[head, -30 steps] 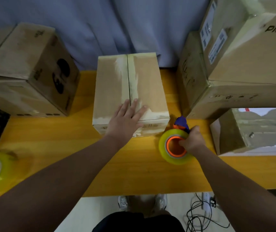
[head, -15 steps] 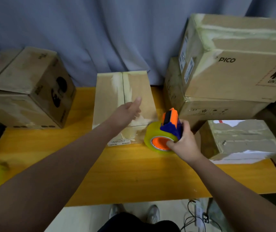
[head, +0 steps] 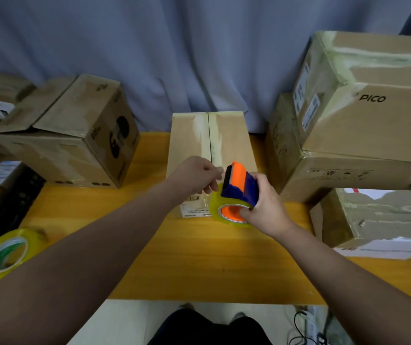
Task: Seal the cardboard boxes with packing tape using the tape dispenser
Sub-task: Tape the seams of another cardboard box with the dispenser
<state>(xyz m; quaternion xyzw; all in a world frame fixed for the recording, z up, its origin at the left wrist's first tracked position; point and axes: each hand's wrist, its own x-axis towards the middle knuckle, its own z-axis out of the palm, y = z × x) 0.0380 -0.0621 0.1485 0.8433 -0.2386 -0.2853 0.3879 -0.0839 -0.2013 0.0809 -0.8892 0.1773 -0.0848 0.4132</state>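
Right hand (head: 265, 207) grips tape dispenser (head: 237, 185) above worktop (head: 199, 257). Left hand (head: 198, 174) curled at its mouth; cannot tell whether it holds tape.

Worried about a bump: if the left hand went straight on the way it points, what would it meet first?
Probably the tape dispenser gripped by the right hand, just ahead of the left hand; depth is unclear.

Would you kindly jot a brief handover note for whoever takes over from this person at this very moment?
Right hand: grips the tape dispenser at the near edge of the middle box on the table.
Left hand: curled at its mouth, apparently pinching the tape end.
Done: nothing fresh laid; the seam shows only old tape marks.
To do: tape that seam, then the left box, whose flap gapes.
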